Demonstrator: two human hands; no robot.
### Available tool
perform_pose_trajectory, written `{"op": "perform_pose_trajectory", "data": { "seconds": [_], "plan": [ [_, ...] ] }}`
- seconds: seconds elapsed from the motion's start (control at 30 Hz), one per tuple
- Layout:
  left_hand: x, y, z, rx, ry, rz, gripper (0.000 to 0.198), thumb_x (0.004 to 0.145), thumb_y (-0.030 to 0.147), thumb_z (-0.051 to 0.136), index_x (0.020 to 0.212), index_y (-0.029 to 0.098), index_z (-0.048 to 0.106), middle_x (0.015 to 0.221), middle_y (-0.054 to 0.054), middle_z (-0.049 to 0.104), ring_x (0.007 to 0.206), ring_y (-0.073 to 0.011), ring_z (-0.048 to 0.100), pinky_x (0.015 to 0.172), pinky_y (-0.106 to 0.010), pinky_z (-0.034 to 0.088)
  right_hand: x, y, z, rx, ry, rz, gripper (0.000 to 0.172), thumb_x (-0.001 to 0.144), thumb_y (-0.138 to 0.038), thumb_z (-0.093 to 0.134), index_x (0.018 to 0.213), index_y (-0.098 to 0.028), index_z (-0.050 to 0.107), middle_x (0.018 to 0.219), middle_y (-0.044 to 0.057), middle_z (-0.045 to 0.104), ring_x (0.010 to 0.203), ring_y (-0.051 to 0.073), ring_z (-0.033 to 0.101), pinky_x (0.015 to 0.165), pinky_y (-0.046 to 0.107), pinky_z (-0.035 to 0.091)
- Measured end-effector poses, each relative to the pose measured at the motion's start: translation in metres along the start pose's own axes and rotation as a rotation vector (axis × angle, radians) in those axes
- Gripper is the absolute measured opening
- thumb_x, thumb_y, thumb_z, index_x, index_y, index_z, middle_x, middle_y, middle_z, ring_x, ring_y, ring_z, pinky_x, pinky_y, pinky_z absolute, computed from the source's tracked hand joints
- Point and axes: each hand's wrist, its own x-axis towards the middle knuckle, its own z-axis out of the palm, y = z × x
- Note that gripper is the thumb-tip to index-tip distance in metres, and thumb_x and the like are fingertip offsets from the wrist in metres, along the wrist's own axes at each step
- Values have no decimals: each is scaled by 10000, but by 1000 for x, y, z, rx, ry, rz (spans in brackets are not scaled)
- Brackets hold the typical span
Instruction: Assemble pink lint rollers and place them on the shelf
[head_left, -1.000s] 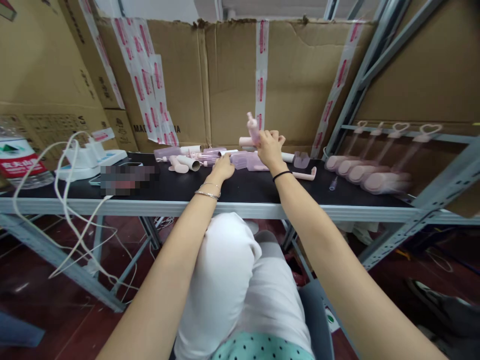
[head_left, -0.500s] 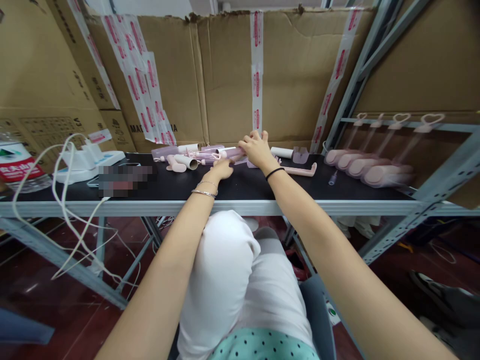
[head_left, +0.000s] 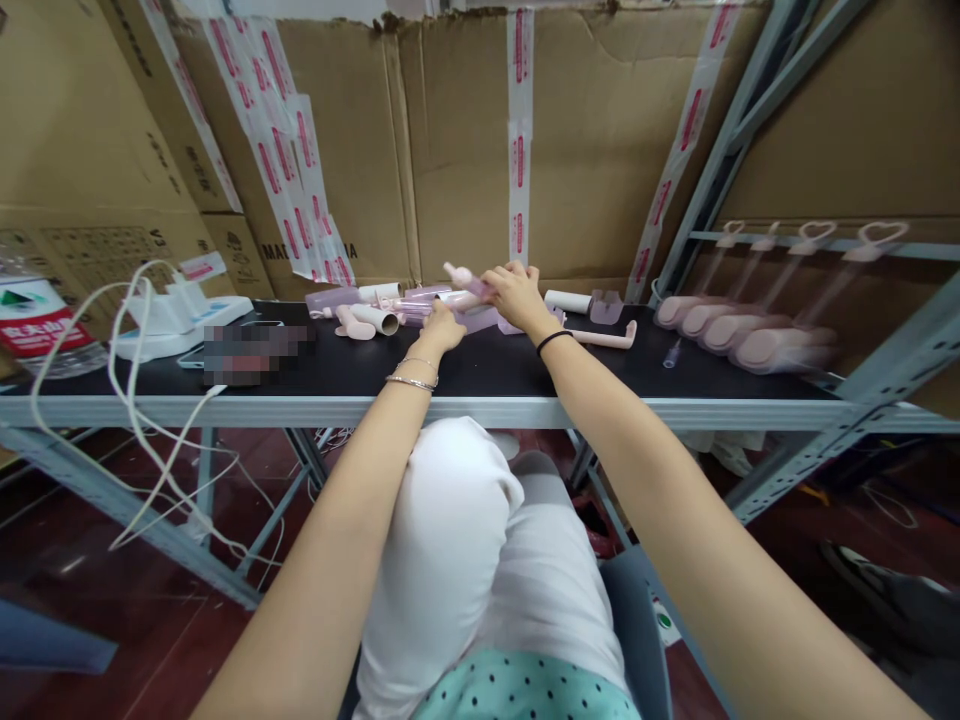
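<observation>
holding a pink stick [head_left: 463, 278] in the right hand [head_left: 516, 292], fingers [head_left: 501, 282] curled round its near end, far tip slanted up and left above the worktop [head_left: 480, 375]. resting the left hand [head_left: 439, 328] just beside, fingers bent down onto the black top next to a heap of pink parts [head_left: 420, 305]; cannot tell whether gripping anything there.

judging by looks: light, stiff moulded plastic, smooth and likely a bit slippery, thin enough to snap or scuff if levered. best gripped round the thicker body near the middle, not by the narrow tip.

crowded close by: white roll [head_left: 381, 321] and stubby pink piece [head_left: 351, 325] to the left, clear holder [head_left: 604, 306] and white cylinder [head_left: 568, 301] to the right, long l-shaped piece [head_left: 604, 340] lying near the right wrist. further right, a row of pink units [head_left: 739, 338], blurred. far left, a power strip [head_left: 176, 310] with white cables [head_left: 127, 400] hanging over the edge, and a bottle [head_left: 34, 320]. cardboard boxes [head_left: 457, 150] walling the back. little free room around the heap, so easy to knock loose parts when moving the stick.
</observation>
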Motion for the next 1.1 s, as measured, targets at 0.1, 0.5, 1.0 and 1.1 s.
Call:
{"op": "perform_pose_trajectory", "data": {
  "seconds": [0.1, 0.5, 1.0, 1.1],
  "plan": [
    [-9, 7, -6, 107, -38, -72, 891, 640, 237, 799, 1379, 114, 317, 1354, -263, 509, 1311, -387, 476, 1042, -480, 384, 1, 2, -4, 127, -33, 23, 220, 914, -246, 481, 1081, -209, 620, 1118, 105, 643, 1149, 305, 459, 940, 473, 313],
    [1, 20, -4, -568, 170, 204, 738, 758, 260, 766, 1346, 186, 327, 1328, -128, 529, 1235, -192, 553, 1046, -309, 426, 10, 26, -5, 881, 311, 213, 299, 861, -468, 530, 991, -201, 572, 1012, 62, 649, 988, 201, 591, 923, 364, 472],
    [-3, 27, -10, -820, 110, 153, 646, 802, 349, 733, 1358, 186, 449, 1430, -137, 508, 1232, -241, 575, 903, -332, 554, 7, 24, -10, 1269, 204, 349, 423, 629, -529, 751, 815, -208, 548, 854, 35, 646, 894, 208, 615, 892, 386, 515],
    [-5, 28, -12, -863, 63, 152, 692, 781, 396, 748, 1372, 199, 448, 1404, -136, 522, 1178, -246, 614, 934, -389, 543, 3, 28, -14, 1328, 130, 366, 462, 609, -554, 768, 836, -204, 570, 841, 38, 650, 879, 215, 618, 877, 407, 527]
  ]
}}
